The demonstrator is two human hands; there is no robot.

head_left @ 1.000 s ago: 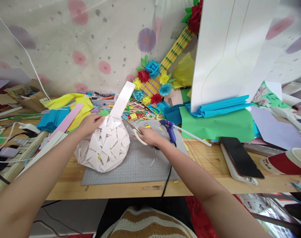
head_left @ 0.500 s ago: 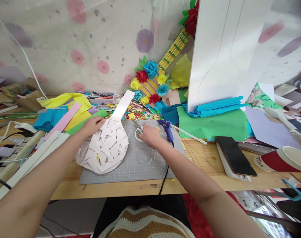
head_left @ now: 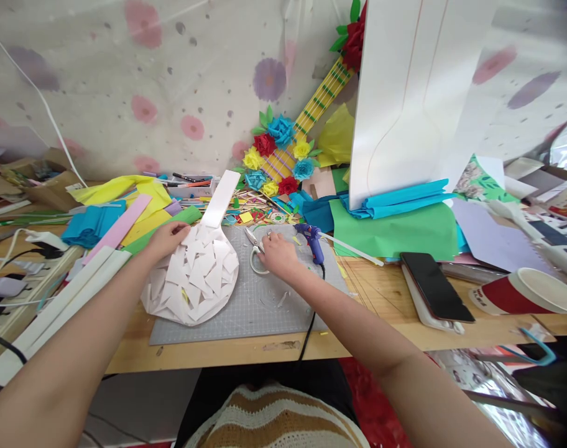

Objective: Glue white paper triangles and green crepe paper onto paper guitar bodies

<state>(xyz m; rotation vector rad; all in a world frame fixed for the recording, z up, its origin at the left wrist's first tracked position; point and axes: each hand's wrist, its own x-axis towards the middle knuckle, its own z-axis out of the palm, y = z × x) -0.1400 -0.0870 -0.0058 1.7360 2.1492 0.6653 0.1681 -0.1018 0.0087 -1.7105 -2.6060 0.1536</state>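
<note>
A white guitar-shaped paper piece [head_left: 202, 274] lies on the left part of the grey cutting mat [head_left: 293, 317]. Its round body is covered in overlapping torn-looking white scraps, and a plain white neck points away from me. My left hand [head_left: 168, 239] holds the body's upper left edge with curled fingers. On the mat to the right, my right hand [head_left: 280, 254] is closed at the white-handled scissors [head_left: 256, 260], whose blades point away and left; the hand hides part of the handles. Just right of that hand lies a purple glue gun [head_left: 311, 242] with a glue stick in it.
A yellow guitar decorated with paper flowers [head_left: 280, 162] leans at the back. Beside it stands a white board [head_left: 405, 112] with a drawn outline. A phone [head_left: 436, 286] and a paper cup [head_left: 521, 292] are at right. Coloured paper, sticks and a power strip [head_left: 45, 280] crowd the left.
The scissors have turned slightly, and more of their blades and one handle loop shows beside my right hand. My left hand stays at the paper guitar's edge. The whole view has shifted a little.
</note>
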